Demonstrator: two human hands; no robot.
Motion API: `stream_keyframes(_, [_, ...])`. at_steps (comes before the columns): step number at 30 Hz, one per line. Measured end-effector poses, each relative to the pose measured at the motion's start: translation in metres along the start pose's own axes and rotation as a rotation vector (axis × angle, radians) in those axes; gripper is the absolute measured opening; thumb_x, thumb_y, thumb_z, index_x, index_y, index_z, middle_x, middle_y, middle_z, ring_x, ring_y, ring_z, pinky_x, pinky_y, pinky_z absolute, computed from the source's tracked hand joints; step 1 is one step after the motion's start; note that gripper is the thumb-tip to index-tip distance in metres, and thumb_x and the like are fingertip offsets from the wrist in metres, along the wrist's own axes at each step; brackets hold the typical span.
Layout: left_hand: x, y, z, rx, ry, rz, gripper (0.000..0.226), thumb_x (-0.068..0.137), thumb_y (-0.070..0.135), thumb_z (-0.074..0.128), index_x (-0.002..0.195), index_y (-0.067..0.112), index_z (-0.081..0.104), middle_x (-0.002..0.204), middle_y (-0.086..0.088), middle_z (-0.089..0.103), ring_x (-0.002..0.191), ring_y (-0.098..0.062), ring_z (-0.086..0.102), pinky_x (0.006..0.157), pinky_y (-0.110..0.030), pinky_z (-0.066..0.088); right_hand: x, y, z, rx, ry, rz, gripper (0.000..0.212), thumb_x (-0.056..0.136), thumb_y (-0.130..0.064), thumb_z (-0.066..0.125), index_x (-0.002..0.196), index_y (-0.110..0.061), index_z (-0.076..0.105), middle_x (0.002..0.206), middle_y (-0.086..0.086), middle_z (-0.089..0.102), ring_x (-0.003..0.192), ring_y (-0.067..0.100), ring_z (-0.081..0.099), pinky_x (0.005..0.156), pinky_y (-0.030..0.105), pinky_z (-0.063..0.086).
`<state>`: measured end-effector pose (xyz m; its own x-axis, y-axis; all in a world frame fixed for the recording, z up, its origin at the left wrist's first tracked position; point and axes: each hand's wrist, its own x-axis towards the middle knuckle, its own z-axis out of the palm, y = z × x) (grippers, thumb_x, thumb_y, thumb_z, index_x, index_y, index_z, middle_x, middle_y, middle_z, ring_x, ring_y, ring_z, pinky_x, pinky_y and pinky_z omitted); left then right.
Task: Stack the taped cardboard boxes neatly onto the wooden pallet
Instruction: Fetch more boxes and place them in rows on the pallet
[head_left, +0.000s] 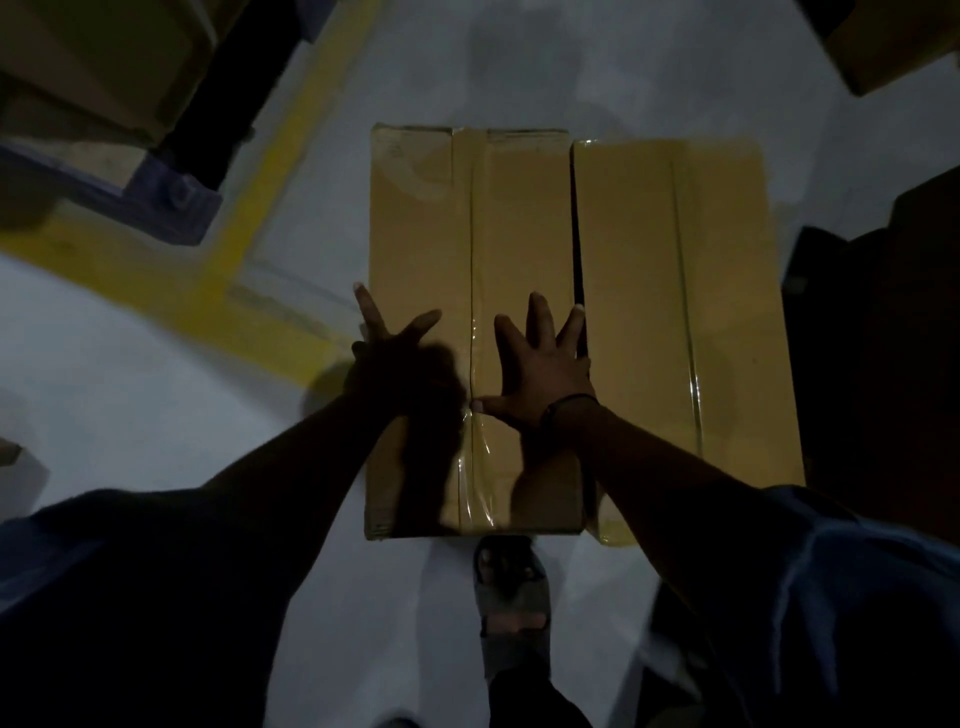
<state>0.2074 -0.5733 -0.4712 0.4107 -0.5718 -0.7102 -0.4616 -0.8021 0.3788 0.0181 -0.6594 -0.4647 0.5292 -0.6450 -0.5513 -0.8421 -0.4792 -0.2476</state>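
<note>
- Left hand (395, 358), fingers splayed straight, holds nothing, over the tan taped cardboard box (467, 218).
- Right hand (540, 374) is likewise spread near its right edge.
- Box lies on pale grey floor (156, 415), just beside a second taped box (675, 312).

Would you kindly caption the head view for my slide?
Left hand and right hand, fingers spread, over the left taped cardboard box, a second taped box beside it.

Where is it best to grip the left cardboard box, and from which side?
Likely under its free left long edge and near end: the left box lies flat, taped shut, without handles, and the right box leaves only a narrow gap.
</note>
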Motion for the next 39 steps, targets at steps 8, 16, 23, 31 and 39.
stream_keyframes(8, [-0.055,-0.003,-0.016,0.504,0.226,0.266,0.087,0.090,0.054,0.068,0.159,0.054,0.016,0.168,-0.016,-0.026,0.117,-0.040,0.052,0.095,-0.045,0.052,-0.024,-0.003,-0.009,0.107,0.117,-0.035,0.097,0.070,-0.071,0.076,0.151,-0.046,0.028,0.168,-0.012,-0.014,0.151,0.046,-0.015,0.117,0.068,0.024])
stream_keyframes(16, [-0.206,0.004,-0.055,0.452,0.286,0.327,0.075,0.080,0.077,0.034,0.152,0.056,0.035,0.172,-0.019,0.003,0.109,-0.046,0.056,0.081,-0.051,0.050,-0.152,-0.040,-0.090,0.085,0.174,-0.045,0.089,0.071,-0.076,0.070,0.147,-0.045,0.035,0.167,-0.011,-0.011,0.150,0.045,-0.005,0.113,0.065,0.030])
stream_keyframes(23, [-0.408,0.061,-0.129,0.422,0.205,0.330,0.108,0.062,0.093,0.064,0.156,0.055,0.026,0.169,0.005,-0.028,0.146,-0.049,0.027,0.113,-0.058,0.034,-0.327,-0.085,-0.203,0.060,0.320,-0.002,0.091,0.067,-0.086,0.061,0.146,-0.045,0.041,0.168,-0.013,-0.015,0.150,0.043,-0.007,0.111,0.061,0.026])
stream_keyframes(31, [-0.621,0.114,-0.192,0.442,0.430,0.460,0.100,0.057,0.088,0.073,0.146,0.050,0.046,0.173,0.006,-0.008,0.138,-0.047,0.039,0.111,-0.054,0.036,-0.518,-0.125,-0.303,0.144,0.448,0.075,0.091,0.068,-0.091,0.052,0.146,-0.046,0.042,0.169,-0.014,-0.005,0.151,0.039,-0.005,0.116,0.063,0.021])
stream_keyframes(39, [-0.776,0.165,-0.191,0.561,0.503,0.543,0.098,0.056,0.092,0.069,0.144,0.052,0.049,0.173,0.004,-0.009,0.135,-0.049,0.041,0.108,-0.057,0.038,-0.668,-0.099,-0.349,0.171,0.607,0.038,0.087,0.074,-0.089,0.050,0.147,-0.042,0.045,0.167,-0.012,0.017,0.152,0.031,0.007,0.113,0.064,0.019])
